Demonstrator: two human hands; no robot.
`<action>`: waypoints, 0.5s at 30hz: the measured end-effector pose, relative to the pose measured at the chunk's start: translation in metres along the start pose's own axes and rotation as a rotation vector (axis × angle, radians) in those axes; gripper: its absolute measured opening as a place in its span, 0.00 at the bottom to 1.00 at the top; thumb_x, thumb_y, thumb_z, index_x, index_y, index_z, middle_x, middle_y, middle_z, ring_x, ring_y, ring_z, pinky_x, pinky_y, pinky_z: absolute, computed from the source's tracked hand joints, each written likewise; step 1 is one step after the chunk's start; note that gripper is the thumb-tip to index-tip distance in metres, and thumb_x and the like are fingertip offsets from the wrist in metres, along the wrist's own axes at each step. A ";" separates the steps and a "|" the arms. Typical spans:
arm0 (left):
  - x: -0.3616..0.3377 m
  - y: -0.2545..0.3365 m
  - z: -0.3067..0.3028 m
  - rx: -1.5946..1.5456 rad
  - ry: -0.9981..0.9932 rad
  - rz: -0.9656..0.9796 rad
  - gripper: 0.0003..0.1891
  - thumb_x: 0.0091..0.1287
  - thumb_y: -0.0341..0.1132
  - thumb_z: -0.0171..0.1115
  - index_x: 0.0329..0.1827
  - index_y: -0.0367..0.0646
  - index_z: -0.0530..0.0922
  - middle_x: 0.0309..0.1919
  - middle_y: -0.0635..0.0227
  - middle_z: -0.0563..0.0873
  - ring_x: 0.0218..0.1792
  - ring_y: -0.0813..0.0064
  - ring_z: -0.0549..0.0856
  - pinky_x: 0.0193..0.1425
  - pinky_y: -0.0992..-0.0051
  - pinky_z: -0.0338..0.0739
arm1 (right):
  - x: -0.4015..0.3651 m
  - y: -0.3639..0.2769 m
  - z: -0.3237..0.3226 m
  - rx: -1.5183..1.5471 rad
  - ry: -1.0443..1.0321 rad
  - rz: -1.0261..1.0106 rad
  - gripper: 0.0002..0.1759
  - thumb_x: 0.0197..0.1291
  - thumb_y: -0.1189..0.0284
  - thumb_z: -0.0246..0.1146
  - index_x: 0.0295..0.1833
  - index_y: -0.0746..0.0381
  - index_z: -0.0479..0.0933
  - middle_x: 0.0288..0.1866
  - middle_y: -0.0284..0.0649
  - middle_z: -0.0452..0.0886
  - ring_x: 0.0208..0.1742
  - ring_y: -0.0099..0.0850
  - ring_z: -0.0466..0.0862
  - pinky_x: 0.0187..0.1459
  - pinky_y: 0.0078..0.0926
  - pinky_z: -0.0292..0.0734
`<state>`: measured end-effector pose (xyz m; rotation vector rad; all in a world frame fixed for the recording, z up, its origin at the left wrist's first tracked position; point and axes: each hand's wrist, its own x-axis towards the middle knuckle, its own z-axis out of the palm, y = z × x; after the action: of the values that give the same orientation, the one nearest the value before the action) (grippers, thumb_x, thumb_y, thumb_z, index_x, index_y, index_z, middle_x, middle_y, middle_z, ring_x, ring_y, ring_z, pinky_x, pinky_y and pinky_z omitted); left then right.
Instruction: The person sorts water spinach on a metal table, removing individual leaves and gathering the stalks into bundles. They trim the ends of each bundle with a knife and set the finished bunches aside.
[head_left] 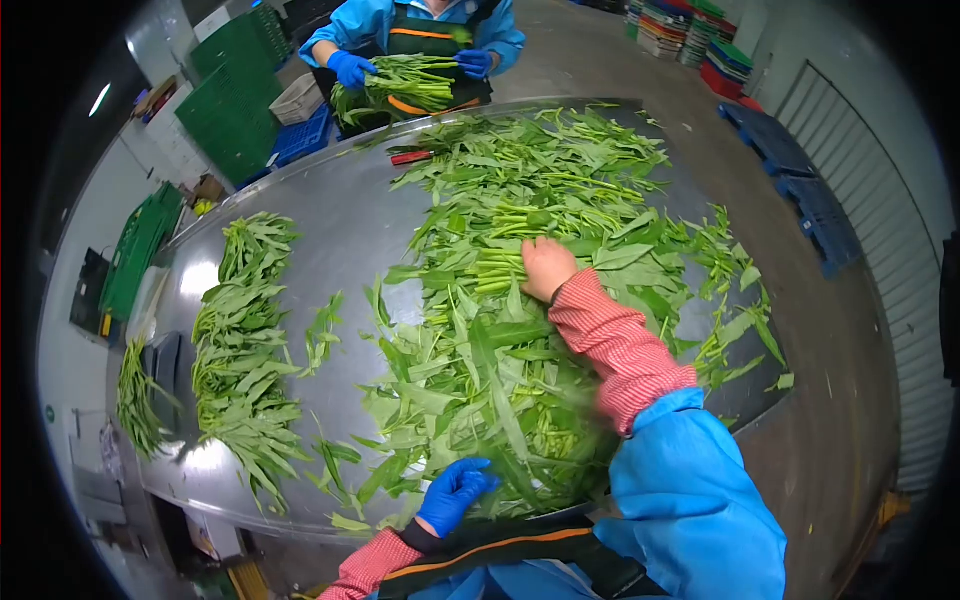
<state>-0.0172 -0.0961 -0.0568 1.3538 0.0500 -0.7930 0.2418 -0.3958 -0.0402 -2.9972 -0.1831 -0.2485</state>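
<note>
Left hand [455, 495] near, right hand [547, 268] outstretched

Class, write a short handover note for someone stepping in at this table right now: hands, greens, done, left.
Left hand, blue-gloved, rests at the near edge of the loose pile; grip unclear.
Right hand reaches into the stems mid-pile, fingers hidden.
Done: a lined-up row of greens lies to the left on the steel table.
Left: the large pile across the middle, unsorted.
</note>
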 end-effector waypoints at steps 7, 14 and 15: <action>0.013 -0.010 0.021 -0.050 0.099 0.056 0.17 0.70 0.26 0.54 0.61 0.35 0.70 0.44 0.62 0.84 0.48 0.72 0.83 0.58 0.73 0.76 | -0.018 0.008 -0.004 0.077 -0.099 -0.047 0.19 0.42 0.71 0.68 0.42 0.63 0.75 0.37 0.44 0.81 0.47 0.42 0.80 0.49 0.43 0.71; 0.028 -0.012 0.036 -0.086 0.073 -0.010 0.17 0.70 0.25 0.54 0.61 0.34 0.70 0.47 0.63 0.82 0.50 0.69 0.83 0.58 0.72 0.76 | -0.024 0.023 -0.017 0.177 0.056 -0.124 0.20 0.40 0.69 0.68 0.40 0.63 0.72 0.29 0.45 0.80 0.32 0.45 0.82 0.35 0.43 0.76; 0.029 -0.007 0.036 -0.083 0.075 -0.009 0.17 0.70 0.25 0.54 0.61 0.34 0.70 0.47 0.64 0.82 0.50 0.69 0.83 0.58 0.72 0.76 | -0.025 0.026 -0.034 0.218 0.033 -0.069 0.20 0.41 0.69 0.68 0.41 0.63 0.72 0.29 0.46 0.80 0.32 0.45 0.83 0.35 0.42 0.77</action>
<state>-0.0139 -0.1418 -0.0672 1.3055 0.1460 -0.7395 0.2155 -0.4292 -0.0146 -2.7718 -0.2908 -0.2661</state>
